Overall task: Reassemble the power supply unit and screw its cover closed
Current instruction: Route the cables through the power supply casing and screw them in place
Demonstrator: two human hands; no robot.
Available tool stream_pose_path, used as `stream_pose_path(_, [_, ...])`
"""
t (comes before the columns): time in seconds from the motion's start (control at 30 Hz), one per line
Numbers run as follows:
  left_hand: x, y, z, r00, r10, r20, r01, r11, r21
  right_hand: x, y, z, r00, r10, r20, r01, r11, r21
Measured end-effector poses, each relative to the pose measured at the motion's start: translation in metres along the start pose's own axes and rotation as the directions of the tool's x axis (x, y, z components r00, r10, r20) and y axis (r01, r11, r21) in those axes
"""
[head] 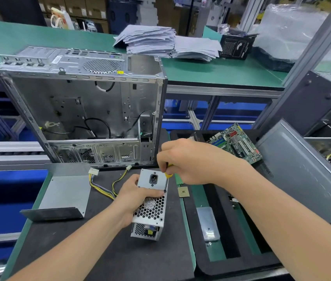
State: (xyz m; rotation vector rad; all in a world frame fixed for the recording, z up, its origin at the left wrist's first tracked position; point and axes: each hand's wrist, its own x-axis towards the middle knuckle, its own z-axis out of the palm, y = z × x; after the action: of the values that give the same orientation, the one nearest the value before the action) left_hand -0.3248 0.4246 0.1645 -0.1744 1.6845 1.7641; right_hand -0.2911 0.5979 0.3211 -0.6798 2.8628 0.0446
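Observation:
The grey power supply unit (150,209) lies on the black mat in the middle, its honeycomb fan grille up and its black power socket at the far end. Yellow and black cables (103,185) trail from it to the left. My left hand (135,197) grips the unit across its top, fingers stretched over the cover near the right edge. My right hand (189,163) holds a yellow-handled screwdriver (167,179) upright, its tip at a screw on the unit's right edge beside my left fingertips.
An open, empty computer case (83,110) stands behind the unit. A loose grey metal panel (63,193) lies to the left. A motherboard (235,142) leans at the right, with a CPU chip (183,192) and a clear plastic piece (208,223) on the mat.

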Motion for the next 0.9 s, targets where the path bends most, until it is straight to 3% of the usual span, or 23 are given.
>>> stream_pose_path(0.13, [0.001, -0.001, -0.001, 1.0, 0.007, -0.002, -0.007, 1.0, -0.013, 0.004, -0.005, 0.012, 0.977, 0.155, -0.146, -0.143, 0.986, 0.089])
stream_pose_path(0.23, [0.001, -0.002, -0.001, 1.0, 0.006, -0.001, -0.006, 1.0, -0.013, 0.012, -0.005, 0.03, 0.877, 0.424, -0.225, -0.379, 0.899, 0.219])
stream_pose_path(0.3, [0.001, -0.003, -0.001, 1.0, 0.003, -0.001, -0.003, 1.0, -0.01, 0.014, -0.003, 0.032, 0.799, 0.568, -0.195, -0.505, 0.812, 0.293])
stream_pose_path(0.37, [0.001, -0.003, -0.001, 1.0, 0.001, 0.001, -0.001, 1.0, -0.01, 0.014, -0.003, 0.027, 0.785, 0.598, -0.163, -0.548, 0.793, 0.266])
stream_pose_path(0.47, [0.001, -0.002, -0.001, 1.0, 0.002, -0.001, -0.002, 1.0, -0.01, 0.01, -0.001, 0.015, 0.851, 0.513, -0.109, -0.487, 0.851, 0.197])
stream_pose_path(0.6, [0.0, -0.001, 0.0, 1.0, 0.007, -0.004, -0.007, 1.0, -0.004, -0.006, 0.0, -0.003, 0.992, 0.127, 0.003, -0.127, 0.992, 0.004])
stream_pose_path(0.73, [0.0, -0.001, 0.0, 1.0, 0.005, -0.001, -0.005, 1.0, 0.003, -0.007, -0.004, -0.01, 0.988, -0.087, 0.127, 0.109, 0.977, -0.184])
stream_pose_path(0.9, [0.001, -0.001, 0.0, 1.0, 0.008, 0.002, -0.008, 1.0, 0.02, -0.001, -0.01, -0.003, 0.993, -0.092, 0.079, 0.107, 0.973, -0.203])
